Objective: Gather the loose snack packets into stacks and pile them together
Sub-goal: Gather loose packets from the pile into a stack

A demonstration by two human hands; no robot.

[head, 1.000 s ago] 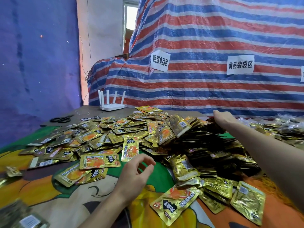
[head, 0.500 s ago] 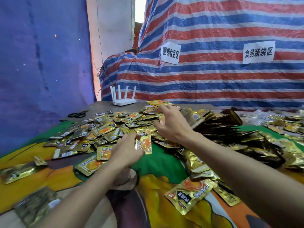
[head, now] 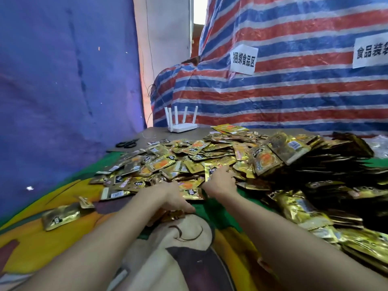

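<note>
A big heap of gold snack packets point(head: 210, 152) covers the middle and right of the table, with darker stacked packets point(head: 336, 171) on its right side. My left hand point(head: 174, 198) lies at the heap's near edge, its fingers curled down over a small bunch of packets point(head: 172, 216) on the cloth. Just to its right, my right hand point(head: 221, 180) reaches into the heap and pinches the edge of an upright gold packet point(head: 210, 170). Its fingertips are partly hidden among the packets.
A loose packet point(head: 60, 215) lies alone near the left edge. Black scissors point(head: 127, 143) and a white router point(head: 182, 127) sit at the far left of the table. A colourful cartoon cloth point(head: 189, 238) covers the near table. A striped tarpaulin point(head: 294, 91) rises behind.
My right hand came down and towards me from the top of the heap to its near edge. My left hand drew back slightly and now presses packets onto the cloth. The camera moved closer.
</note>
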